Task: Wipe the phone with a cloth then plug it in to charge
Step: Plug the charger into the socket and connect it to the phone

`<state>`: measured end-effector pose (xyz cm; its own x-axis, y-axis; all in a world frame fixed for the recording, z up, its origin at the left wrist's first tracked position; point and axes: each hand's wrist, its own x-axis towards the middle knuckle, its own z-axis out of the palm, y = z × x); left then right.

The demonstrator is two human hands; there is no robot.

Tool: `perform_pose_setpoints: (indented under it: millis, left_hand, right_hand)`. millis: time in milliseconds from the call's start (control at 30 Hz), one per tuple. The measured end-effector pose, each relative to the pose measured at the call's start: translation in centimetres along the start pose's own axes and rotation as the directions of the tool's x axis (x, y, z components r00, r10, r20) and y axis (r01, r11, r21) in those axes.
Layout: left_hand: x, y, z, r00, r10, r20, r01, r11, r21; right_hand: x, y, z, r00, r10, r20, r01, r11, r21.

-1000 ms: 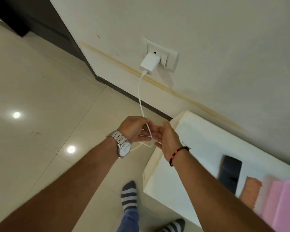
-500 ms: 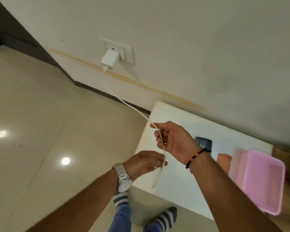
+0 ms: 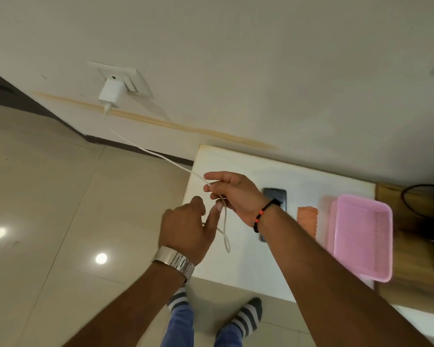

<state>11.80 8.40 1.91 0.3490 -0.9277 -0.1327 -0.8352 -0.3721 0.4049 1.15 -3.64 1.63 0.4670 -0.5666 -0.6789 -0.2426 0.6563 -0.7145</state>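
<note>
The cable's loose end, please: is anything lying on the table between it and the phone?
Nothing visible lies on the table between them. The cable hangs from the right hand, and only that hand's wrist crosses over the phone. The cloth and basket lie beyond the phone.

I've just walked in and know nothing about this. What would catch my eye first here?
Probably the two bare hands at the centre: the right hand pinches a white charging cable that runs up to a charger plugged into the wall socket at upper left, while the left hand reaches toward its dangling end. Just behind the right wrist a dark phone lies on the white table, with an orange cloth and a bright pink tray to its right.
</note>
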Motion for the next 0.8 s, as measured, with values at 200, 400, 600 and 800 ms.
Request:
perform_pose_setpoints:
  millis: [200, 400, 600, 800]
  left_hand:
    - [0.4, 2.5, -2.1, 0.707, -0.343, 0.619, 0.700, 0.460, -0.545]
    - [2.3, 5.7, -2.3, 0.572, -0.149, 0.806, 0.749, -0.306, -0.588]
    - [6.7, 5.9, 0.4, 0.629, -0.338, 0.700, 0.582, -0.392, -0.713]
    - [7.5, -0.6, 3.6, 0.530, -0.606, 0.593, 0.691, -0.097, -0.716]
  right_hand:
    - [-1.0, 1.3, -0.8, 0.989, -0.023, -0.146, 0.032, 0.998, 0.055]
    - [-3.8, 4.5, -3.6, 0.874, 0.144, -0.464, -0.074, 0.983, 0.166]
    - [-8.2, 6.6, -4.4, 0.979, 0.201, 0.018, -0.202, 0.976, 0.076]
    - [-11.5, 2.7, -10.9, 1.000, -0.006, -0.005, 0.007, 0.981, 0.195]
